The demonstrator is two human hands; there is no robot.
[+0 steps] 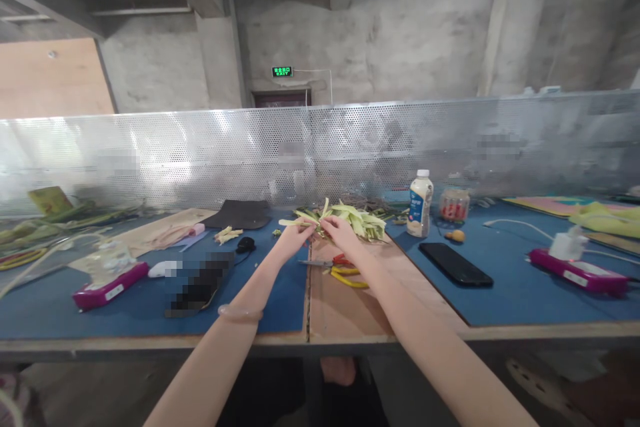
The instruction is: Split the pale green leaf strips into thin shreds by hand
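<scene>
Pinching close together over the middle of the surface [280,310], the left hand [303,232] and the right hand [331,227] look clamped on pale green strips [363,221]. Their fingertips nearly meet; exactly how many strips each one grips is too small to tell. One pale length sticks out to the left beside the left hand, and another stands up just behind the right hand's fingers. The rest lie in a loose heap behind and to the right of the right hand.

By their look these strips should be very light, thin and pliable, easy to fold but likely to split along their length if tugged hard. A flat pinch between thumb and forefinger near an end, or at a crossing, would suit them best; a full fist would probably crush them.

Just below the hands lies a cutting tool with yellow and red handles [349,281], its metal end toward the left. Left of the hands are small pale scraps [228,235] and a dark sheet [237,215]. To the right stand a bottle [419,208] and a clear jar [454,205], with a black phone [455,265] nearer the edge. Farther out, purple power strips [111,288] sit on both sides, and a perforated metal screen [350,147] runs behind everything.
</scene>
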